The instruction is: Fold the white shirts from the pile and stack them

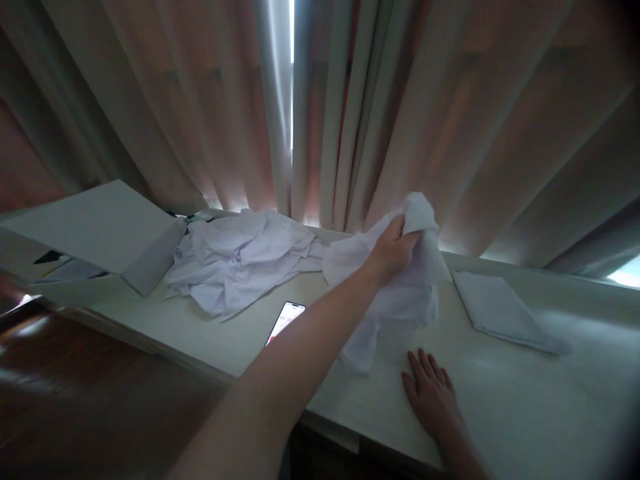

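Note:
My left hand is closed around a bunched part of a white cloth, lifting it off the table; its lower end hangs down to the tabletop. Whether the cloth is a garment I cannot tell. Palm down on the table, with fingers stretched out, my right hand lies just in front of the hanging cloth and holds nothing. A heap of crumpled white cloth spreads to the left of the lifted piece. To the right lies a flat, neatly folded white cloth.
The pale table runs along long curtains. A phone with a lit screen lies partly behind my left forearm. At the left stands a white open-sided box with papers inside. Wooden floor shows below the table's front edge.

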`<state>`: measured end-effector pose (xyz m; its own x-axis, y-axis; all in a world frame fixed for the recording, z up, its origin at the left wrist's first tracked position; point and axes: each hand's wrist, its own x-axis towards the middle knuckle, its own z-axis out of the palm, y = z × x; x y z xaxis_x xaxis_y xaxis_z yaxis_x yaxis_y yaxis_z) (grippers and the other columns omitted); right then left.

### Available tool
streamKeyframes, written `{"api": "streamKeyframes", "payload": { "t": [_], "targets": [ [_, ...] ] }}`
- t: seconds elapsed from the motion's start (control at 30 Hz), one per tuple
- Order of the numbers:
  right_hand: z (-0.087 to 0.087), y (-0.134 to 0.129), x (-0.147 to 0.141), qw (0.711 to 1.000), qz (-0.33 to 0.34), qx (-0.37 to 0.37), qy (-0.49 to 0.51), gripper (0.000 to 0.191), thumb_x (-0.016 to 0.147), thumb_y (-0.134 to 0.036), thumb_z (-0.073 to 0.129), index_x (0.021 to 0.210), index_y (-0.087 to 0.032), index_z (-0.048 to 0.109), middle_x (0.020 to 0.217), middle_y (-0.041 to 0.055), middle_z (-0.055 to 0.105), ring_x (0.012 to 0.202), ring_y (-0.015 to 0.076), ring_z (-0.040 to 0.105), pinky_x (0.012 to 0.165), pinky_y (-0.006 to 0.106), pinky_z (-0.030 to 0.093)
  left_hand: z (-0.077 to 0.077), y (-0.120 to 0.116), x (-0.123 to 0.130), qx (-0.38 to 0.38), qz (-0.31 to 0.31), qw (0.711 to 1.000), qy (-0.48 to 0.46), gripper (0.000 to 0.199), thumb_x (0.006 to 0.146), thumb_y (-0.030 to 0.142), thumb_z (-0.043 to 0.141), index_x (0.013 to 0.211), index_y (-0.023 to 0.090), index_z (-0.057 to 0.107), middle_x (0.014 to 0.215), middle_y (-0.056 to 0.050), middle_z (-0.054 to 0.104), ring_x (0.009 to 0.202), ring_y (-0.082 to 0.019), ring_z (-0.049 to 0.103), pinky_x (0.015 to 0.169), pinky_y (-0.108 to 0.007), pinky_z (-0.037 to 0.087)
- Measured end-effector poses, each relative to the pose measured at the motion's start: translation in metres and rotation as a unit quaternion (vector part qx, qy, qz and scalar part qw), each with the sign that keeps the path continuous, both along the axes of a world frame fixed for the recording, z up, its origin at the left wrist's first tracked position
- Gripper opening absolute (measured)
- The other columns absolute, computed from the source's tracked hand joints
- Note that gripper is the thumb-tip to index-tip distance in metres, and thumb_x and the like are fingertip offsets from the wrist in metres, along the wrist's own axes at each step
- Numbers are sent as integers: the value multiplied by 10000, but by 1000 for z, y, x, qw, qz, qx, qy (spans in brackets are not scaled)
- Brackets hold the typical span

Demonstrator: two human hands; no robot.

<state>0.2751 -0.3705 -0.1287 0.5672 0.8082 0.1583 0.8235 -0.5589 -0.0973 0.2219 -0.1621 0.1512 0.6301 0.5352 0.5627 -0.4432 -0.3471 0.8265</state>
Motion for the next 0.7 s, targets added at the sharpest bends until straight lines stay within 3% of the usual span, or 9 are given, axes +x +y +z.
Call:
{"api": "streamKeyframes", "payload": {
  "t": [0.07, 0.13, 0.23, 0.33, 0.47, 0.57, 0.7],
  "targets": [
    [6, 0, 0, 1000, 5, 1, 14, 552, 821, -462, 316, 1271, -169, 445, 1336, 105, 397, 1281, 281, 232, 1033, 480, 142, -33, -20, 6, -11, -11, 995, 99, 318, 833, 306, 389, 1109, 182, 486, 1069, -59, 577, 964, -165, 522, 835, -313, 396],
    [12, -1, 0, 999, 27, 8, 19, 500, 811, -441, 372, 1241, -211, 483, 1297, 80, 452, 1273, 281, 254, 1039, 483, 133, -72, -35, 4, 7, -17, 970, 242, 433, 796, 383, 446, 1173, 170, 441, 1127, -87, 561, 985, -191, 531, 849, -334, 395],
    [21, -3, -1, 997, 66, 33, 1, 503, 789, -370, 448, 1282, -273, 429, 1341, 25, 403, 1288, 279, 220, 1045, 505, 97, -125, -46, -11, 166, -30, 892, 420, 688, 692, 498, 551, 1267, 168, 366, 1260, -134, 473, 1115, -256, 463, 922, -368, 346],
    [31, -5, -5, 997, 70, 33, 3, 498, 787, -293, 451, 1283, -270, 429, 1331, 39, 413, 1267, 292, 267, 1036, 528, 92, -157, -49, -33, 311, 3, 810, 497, 707, 655, 525, 567, 1264, 217, 382, 1291, -119, 445, 1178, -298, 394, 948, -428, 308],
    [41, -10, -9, 995, 89, 35, 21, 460, 799, -260, 438, 1258, -260, 466, 1295, 48, 456, 1258, 290, 288, 1041, 513, 90, -176, -54, -54, 358, 10, 753, 551, 538, 666, 484, 567, 1132, 219, 518, 1102, -129, 573, 1018, -312, 516, 818, -450, 393],
    [41, -13, -8, 993, 100, 51, 22, 437, 815, -268, 426, 1249, -260, 478, 1296, 41, 456, 1265, 293, 272, 1044, 511, 70, -178, -64, -63, 369, 7, 752, 547, 271, 733, 361, 508, 926, 203, 616, 967, -116, 619, 946, -285, 551, 793, -424, 402],
    [32, -11, -2, 992, 95, 69, 37, 462, 774, -300, 489, 1232, -243, 497, 1315, 47, 434, 1259, 345, 259, 1025, 550, 48, -168, -77, -73, 369, 22, 768, 523, 272, 794, 375, 427, 858, 198, 624, 928, -100, 614, 931, -246, 547, 811, -374, 393]
  ]
}}
